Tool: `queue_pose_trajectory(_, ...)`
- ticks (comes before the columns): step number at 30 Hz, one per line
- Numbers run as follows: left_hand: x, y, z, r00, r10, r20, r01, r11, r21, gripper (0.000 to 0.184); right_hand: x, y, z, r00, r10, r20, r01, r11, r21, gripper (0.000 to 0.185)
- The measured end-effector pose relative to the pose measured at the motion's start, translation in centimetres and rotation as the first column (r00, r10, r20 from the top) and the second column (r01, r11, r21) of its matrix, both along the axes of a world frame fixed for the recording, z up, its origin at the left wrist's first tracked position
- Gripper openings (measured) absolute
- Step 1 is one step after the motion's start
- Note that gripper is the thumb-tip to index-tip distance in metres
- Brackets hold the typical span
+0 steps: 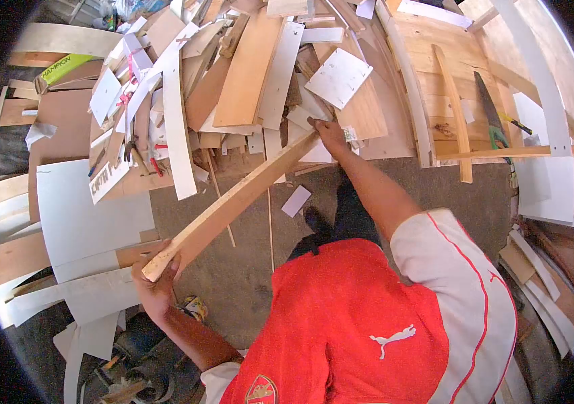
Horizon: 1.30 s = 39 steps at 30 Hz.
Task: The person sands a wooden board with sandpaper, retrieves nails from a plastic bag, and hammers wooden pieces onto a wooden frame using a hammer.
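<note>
A long wooden plank slants across the middle of the view, its near end low at the left and its far end up by the heaped bench. My left hand is closed round the near end, with fingers along its sides. Up at the far end, my right hand grips the plank close to the edge of the wood pile. A white square board lies just above my right hand. Some fingers of both hands are hidden by the plank.
Offcuts and boards are heaped on the bench. Pliers lie at its front left. At the right, a handsaw rests in a wooden frame. White panels stand at the left; a small white piece lies on the floor.
</note>
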State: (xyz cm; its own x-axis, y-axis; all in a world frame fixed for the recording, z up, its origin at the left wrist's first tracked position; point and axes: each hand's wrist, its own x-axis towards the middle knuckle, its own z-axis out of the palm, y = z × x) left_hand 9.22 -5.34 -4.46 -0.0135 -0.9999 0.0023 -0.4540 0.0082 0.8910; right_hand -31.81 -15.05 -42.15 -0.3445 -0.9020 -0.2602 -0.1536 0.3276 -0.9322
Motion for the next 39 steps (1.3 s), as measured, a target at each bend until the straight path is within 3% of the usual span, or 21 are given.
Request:
queue_pose_trajectory(2,0.4,-0.2,0.0,0.999,-0.029,0.038,0.029,0.999,-0.017,0.034,0.5,-0.7,-0.4,0.998,-0.022,0.063,0.02,0.999,0.026,0.037)
queue_pose_trajectory(5,1.6,-0.7,-0.9,0.992,-0.081,0.101,0.088,0.994,-0.068,0.034,2.8,1.2,-2.4,0.999,0.014,0.03,-0.012,0.997,-0.07,0.036)
queue_pose_trajectory(6,1.9,-0.5,-1.1,0.987,-0.096,0.127,0.108,0.991,-0.085,0.034,3.0,1.8,-1.9,0.978,0.023,0.209,0.026,0.973,-0.231,0.037)
queue_pose_trajectory(9,1.5,-0.3,0.0,0.987,-0.062,0.151,0.05,0.996,0.08,0.035,0.4,0.5,-0.5,0.996,-0.053,0.079,0.064,0.987,-0.148,0.038)
queue_pose_trajectory(10,1.1,-0.3,0.0,0.991,-0.056,0.122,0.05,0.998,0.047,0.035,0.6,0.7,3.6,0.994,-0.029,-0.106,0.025,0.999,-0.04,0.038)
queue_pose_trajectory(13,-0.1,-0.3,0.1,0.995,-0.025,0.092,0.028,0.999,-0.027,0.036,4.1,-0.1,0.2,0.999,0.05,-0.013,-0.05,0.998,-0.028,0.044)
queue_pose_trajectory(14,-0.4,-0.2,0.4,0.993,-0.008,0.121,0.011,1.0,-0.026,0.036,6.9,0.7,-1.1,0.997,-0.003,-0.072,-0.008,0.989,-0.15,0.041)
queue_pose_trajectory(16,-1.7,0.0,1.4,0.985,0.01,0.173,-0.003,0.999,-0.04,0.037,11.3,4.3,11.7,0.987,0.124,0.1,-0.101,0.973,-0.207,0.037)
queue_pose_trajectory(18,-4.0,0.2,2.7,0.975,0.012,0.221,0.004,0.997,-0.072,0.038,14.9,6.8,16.9,0.97,0.237,0.045,-0.191,0.869,-0.456,0.034)
queue_pose_trajectory(21,-4.5,1.0,3.0,0.985,0.018,0.171,-0.014,1.0,-0.024,0.038,15.0,7.2,18.3,0.933,0.353,0.067,-0.299,0.866,-0.402,0.035)
queue_pose_trajectory(22,-4.7,1.1,3.1,0.986,0.004,0.17,0.002,0.999,-0.034,0.037,12.9,7.0,21.4,0.936,0.343,0.076,-0.321,0.923,-0.21,0.036)
queue_pose_trajectory(24,-5.0,1.4,3.1,0.987,-0.012,0.163,0.021,0.998,-0.053,0.036,10.2,5.5,15.5,0.98,0.196,0.037,-0.186,0.964,-0.192,0.036)
queue_pose_trajectory(26,-4.7,1.7,3.3,0.989,-0.064,0.132,0.071,0.996,-0.044,0.036,10.8,5.3,15.2,0.987,0.16,-0.032,-0.163,0.973,-0.16,0.036)
queue_pose_trajectory(27,-4.8,1.7,3.3,0.989,-0.091,0.114,0.096,0.994,-0.044,0.037,11.7,6.0,18.2,0.976,0.2,-0.085,-0.211,0.968,-0.134,0.036)
queue_pose_trajectory(29,-5.0,2.3,3.0,0.984,-0.08,0.16,0.109,0.977,-0.183,0.047,14.5,8.4,23.7,0.949,0.256,-0.181,-0.293,0.931,-0.219,0.037)
queue_pose_trajectory(30,-4.7,2.5,2.6,0.991,-0.062,0.121,0.082,0.983,-0.164,0.05,16.4,9.9,26.2,0.937,0.266,-0.228,-0.332,0.883,-0.333,0.038)
queue_pose_trajectory(31,-4.8,2.7,2.4,0.991,-0.054,0.124,0.076,0.982,-0.175,0.052,17.6,10.6,27.4,0.923,0.268,-0.276,-0.37,0.818,-0.44,0.039)
queue_pose_trajectory(34,-4.9,3.5,1.9,0.992,-0.029,0.123,0.052,0.981,-0.189,0.055,18.2,11.0,27.3,0.943,0.266,-0.197,-0.331,0.752,-0.57,0.04)
queue_pose_trajectory(37,-4.8,4.4,2.0,0.974,0.009,0.228,0.052,0.964,-0.261,0.051,15.0,10.9,26.5,0.969,0.229,-0.096,-0.245,0.947,-0.208,0.038)
queue_pose_trajectory(39,-4.7,5.1,1.1,0.958,0.042,0.283,0.057,0.941,-0.334,0.05,15.4,11.2,27.3,0.959,0.253,-0.127,-0.28,0.915,-0.29,0.037)
